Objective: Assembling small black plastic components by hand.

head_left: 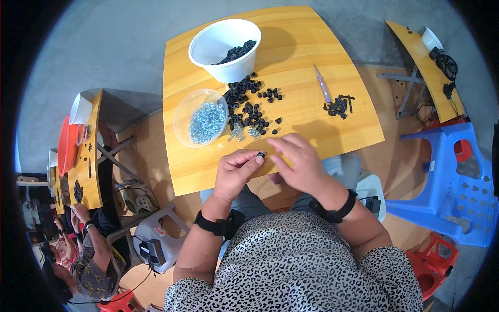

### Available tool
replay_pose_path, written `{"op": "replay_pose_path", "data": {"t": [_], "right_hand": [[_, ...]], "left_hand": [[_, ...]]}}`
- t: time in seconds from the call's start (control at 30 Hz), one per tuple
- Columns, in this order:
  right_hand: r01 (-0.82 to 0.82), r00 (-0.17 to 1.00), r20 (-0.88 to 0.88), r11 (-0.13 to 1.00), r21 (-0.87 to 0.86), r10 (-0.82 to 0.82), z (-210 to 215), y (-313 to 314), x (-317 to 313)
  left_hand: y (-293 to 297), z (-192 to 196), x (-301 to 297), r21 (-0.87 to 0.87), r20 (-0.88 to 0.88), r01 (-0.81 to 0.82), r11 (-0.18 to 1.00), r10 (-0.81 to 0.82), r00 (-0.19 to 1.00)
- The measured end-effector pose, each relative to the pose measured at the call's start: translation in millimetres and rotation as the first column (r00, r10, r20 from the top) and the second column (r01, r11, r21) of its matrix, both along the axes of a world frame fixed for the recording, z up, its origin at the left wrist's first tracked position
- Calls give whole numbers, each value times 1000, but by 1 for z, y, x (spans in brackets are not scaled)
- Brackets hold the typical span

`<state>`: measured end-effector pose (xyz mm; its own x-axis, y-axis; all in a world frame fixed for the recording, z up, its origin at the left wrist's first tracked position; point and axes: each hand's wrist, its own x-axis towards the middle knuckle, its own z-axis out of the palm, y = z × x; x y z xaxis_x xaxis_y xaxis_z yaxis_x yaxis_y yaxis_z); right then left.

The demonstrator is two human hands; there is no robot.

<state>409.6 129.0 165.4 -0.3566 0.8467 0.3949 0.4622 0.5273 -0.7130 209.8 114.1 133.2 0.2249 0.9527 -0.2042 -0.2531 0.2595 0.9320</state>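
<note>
Between thumb and fingertips, my left hand (235, 171) pinches a small black plastic piece (260, 154) over the table's front edge. Just to its right is my right hand (299, 162), fingers apart and nothing visible in them. Beyond my hands, small rounded black plastic pieces (248, 110) lie scattered, with a few loose metal springs (237, 132) at their near side. A clear round tub (178, 106) at the left holds many small silvery-blue springs (207, 122). More black pieces (240, 52) sit inside a white bowl (202, 48) farther back.
A screwdriver-like tool with a purplish handle (324, 89) lies at the right beside a pile of thin black parts (337, 106). A blue plastic stool (447, 182) stands to the right. At the far left, another person (93, 244) sits by a second table (86, 171).
</note>
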Motion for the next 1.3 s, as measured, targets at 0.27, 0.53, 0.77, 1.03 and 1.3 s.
{"op": "replay_pose_path", "data": {"t": [0.27,0.53,0.77,1.03,1.3], "right_hand": [[152,985,83,988,-21,-150,-7,50,28],[42,968,248,999,32,-49,-16,74,8],[23,913,408,1000,20,-29,-15,77,5],[92,927,368,995,-26,-76,-13,72,7],[-105,958,-280,836,-538,-60,-6,43,-2]], "left_hand": [[1,-7,-5,63,-99,21,998,-15,995],[0,-9,-7,87,-26,32,996,-29,999],[0,-11,-9,94,-20,33,995,-31,999],[-1,-13,-7,125,-32,17,992,-13,999],[-2,-3,-3,87,-79,53,995,-46,996]]}}
